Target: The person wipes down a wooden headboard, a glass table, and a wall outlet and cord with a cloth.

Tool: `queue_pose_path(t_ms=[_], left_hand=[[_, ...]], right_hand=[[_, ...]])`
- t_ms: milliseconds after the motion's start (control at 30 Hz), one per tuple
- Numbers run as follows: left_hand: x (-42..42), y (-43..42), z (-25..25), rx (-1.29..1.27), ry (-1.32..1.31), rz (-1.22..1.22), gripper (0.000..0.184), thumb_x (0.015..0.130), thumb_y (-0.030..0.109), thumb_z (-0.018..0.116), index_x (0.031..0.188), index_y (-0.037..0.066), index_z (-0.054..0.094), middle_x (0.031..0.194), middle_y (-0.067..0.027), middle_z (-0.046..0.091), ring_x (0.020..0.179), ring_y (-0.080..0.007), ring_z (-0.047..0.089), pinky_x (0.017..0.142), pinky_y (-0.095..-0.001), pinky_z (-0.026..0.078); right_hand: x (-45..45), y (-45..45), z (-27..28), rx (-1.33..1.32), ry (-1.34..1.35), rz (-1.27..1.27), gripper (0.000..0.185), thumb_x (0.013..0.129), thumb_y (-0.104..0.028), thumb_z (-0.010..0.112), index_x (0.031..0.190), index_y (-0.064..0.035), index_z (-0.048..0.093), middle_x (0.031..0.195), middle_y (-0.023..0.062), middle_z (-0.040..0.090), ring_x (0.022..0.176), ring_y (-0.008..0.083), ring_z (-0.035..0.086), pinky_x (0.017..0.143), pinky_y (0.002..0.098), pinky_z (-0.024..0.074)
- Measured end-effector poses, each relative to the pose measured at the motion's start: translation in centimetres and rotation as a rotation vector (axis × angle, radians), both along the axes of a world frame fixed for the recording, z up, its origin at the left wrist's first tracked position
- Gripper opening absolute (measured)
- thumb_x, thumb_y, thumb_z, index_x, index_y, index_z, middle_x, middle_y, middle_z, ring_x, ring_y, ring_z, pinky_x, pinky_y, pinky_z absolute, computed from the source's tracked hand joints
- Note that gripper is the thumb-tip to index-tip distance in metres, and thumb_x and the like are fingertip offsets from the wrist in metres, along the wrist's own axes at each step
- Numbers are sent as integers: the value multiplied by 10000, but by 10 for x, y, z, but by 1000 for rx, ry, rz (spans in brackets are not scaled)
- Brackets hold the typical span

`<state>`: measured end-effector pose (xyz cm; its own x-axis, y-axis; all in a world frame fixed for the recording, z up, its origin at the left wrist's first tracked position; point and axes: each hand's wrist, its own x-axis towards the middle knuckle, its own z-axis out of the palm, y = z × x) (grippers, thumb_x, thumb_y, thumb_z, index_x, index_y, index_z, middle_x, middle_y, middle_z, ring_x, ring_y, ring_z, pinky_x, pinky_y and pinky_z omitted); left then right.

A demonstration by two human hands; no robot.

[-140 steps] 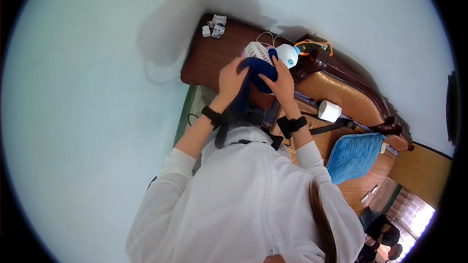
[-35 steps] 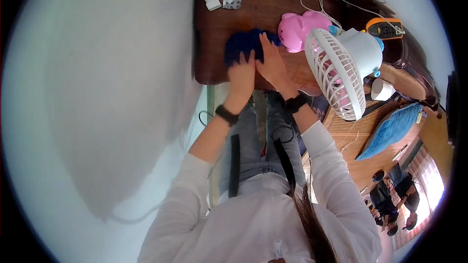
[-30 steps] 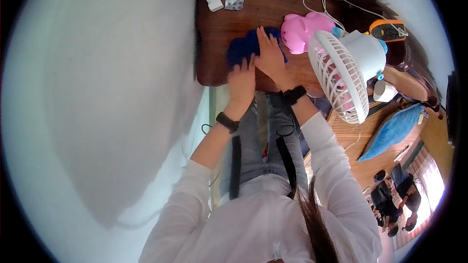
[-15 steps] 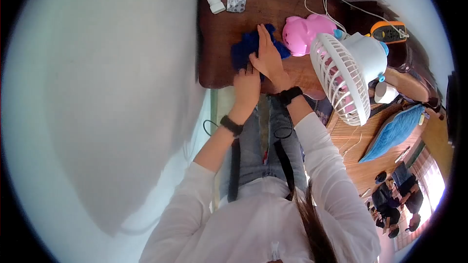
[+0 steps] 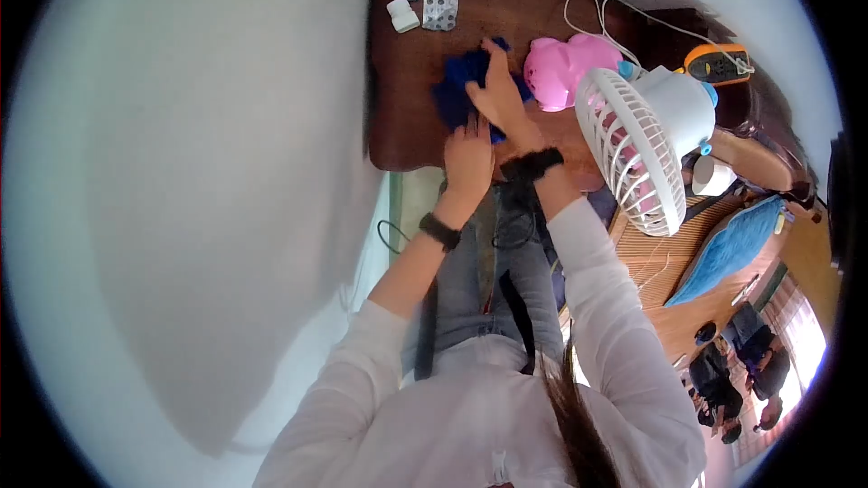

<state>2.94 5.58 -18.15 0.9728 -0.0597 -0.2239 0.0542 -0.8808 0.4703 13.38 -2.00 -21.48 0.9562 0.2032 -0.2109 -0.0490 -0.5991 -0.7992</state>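
Note:
A dark blue cloth (image 5: 459,81) lies crumpled on the brown wooden table. My right hand (image 5: 503,101) rests over its right part, open, with the fingers stretched toward the far edge of the cloth. Just below and to the left, my left hand (image 5: 468,161) reaches the near edge of the cloth with its fingers extended, some of them slightly bent. The left fingertips touch or nearly touch the cloth and lie close to my right palm. Part of the cloth is hidden under both hands.
A pink animal-shaped object (image 5: 565,70) and a white fan (image 5: 637,154) stand to the right. Blister packs (image 5: 440,9) and a small white box (image 5: 402,15) lie at the far left. An orange meter (image 5: 719,63) sits behind the fan. People (image 5: 723,380) are in the background.
My right hand has shifted slightly over the cloth, its fingers spreading a little. The left hand has moved a little to the right, and the cloth's outline has changed.

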Motion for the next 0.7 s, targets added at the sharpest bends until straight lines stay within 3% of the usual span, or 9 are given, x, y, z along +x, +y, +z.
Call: queue_pose_path(t_ms=[67, 200, 467, 600, 700], left_hand=[[-15, -1, 1, -14, -5, -18, 560, 687, 120, 617, 1205, -7, 448, 1147, -140, 532, 875, -271, 526, 748, -365, 460], [-18, 3, 2, 43, 9, -43, 606, 692, 138, 609, 1252, 2, 421, 1194, -134, 516, 924, -263, 511, 795, -363, 444], [32, -3, -1, 20, -67, 40, 736, 668, 107, 643, 1324, 6, 327, 1147, -106, 514, 955, -251, 490, 793, -358, 421], [29, 5, 0, -8, -24, 38, 675, 671, 83, 640, 1285, 9, 370, 1163, -107, 506, 1006, -256, 482, 810, -363, 416], [-4, 15, 1, -57, -65, 69, 612, 687, 76, 626, 1258, 40, 410, 1169, -93, 506, 1030, -261, 476, 824, -377, 413]], right_hand=[[-21, -9, -7, -7, -101, 34, 745, 684, -116, 576, 1324, 5, 216, 1342, 219, 324, 1159, 394, 421, 936, 386, 395], [-20, -7, 0, -1, -40, 51, 759, 676, -115, 580, 1329, -1, 211, 1353, 199, 318, 1151, 391, 428, 933, 390, 398], [57, 8, -22, 76, -128, 53, 695, 717, -144, 560, 1319, 11, 249, 1375, 201, 291, 1216, 391, 359, 989, 375, 346], [38, 9, -23, 27, -215, 25, 669, 743, -154, 548, 1320, 16, 257, 1399, 204, 252, 1263, 376, 303, 1014, 372, 316], [-9, 6, -5, -35, -162, 15, 767, 730, -162, 576, 1366, 15, 186, 1424, 209, 197, 1276, 376, 284, 1020, 363, 316]])
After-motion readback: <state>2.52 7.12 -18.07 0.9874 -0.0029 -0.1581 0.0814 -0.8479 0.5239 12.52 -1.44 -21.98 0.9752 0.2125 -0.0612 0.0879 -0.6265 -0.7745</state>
